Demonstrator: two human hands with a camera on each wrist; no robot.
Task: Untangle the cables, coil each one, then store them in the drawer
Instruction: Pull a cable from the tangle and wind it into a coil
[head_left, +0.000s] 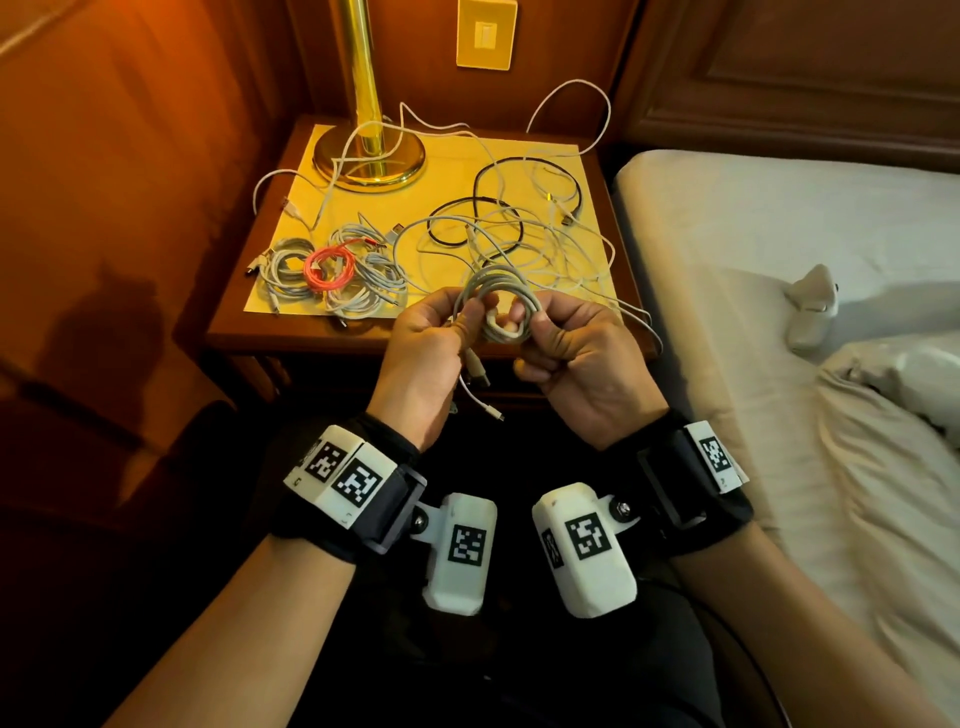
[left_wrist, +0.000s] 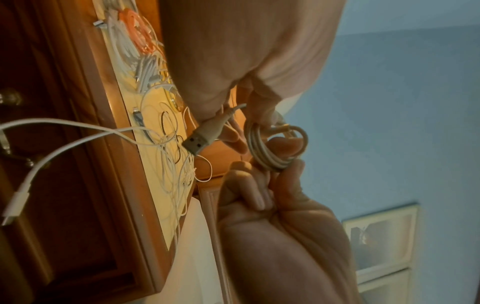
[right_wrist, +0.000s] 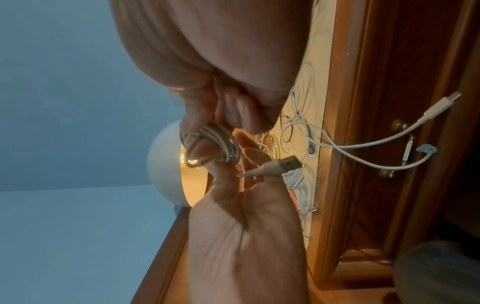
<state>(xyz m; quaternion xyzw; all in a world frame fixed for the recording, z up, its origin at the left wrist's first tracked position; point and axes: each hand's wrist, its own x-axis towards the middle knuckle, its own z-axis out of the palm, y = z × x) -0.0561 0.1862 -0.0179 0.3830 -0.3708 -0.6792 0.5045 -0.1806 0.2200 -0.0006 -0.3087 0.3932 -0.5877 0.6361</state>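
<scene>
Nightstand (head_left: 597, 208), three coiled cables (head_left: 332, 270), both hands (head_left: 426, 338) gripping one coil (head_left: 496, 306).

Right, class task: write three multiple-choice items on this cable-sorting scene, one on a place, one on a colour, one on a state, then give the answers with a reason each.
1. Where do the finished coils lie?
A. on the bed
B. on the nightstand's front left
C. in the drawer

2. What colour is the coil lying among the pale ones?
A. green
B. blue
C. red

3. What is the state of the cable in the hands?
A. coiled into loops
B. stretched straight
C. plugged in

Answers: 1 B, they sit on the nightstand. 2 C, the red coil stands out. 3 A, left hand and right hand grip the looped white cable.
</scene>
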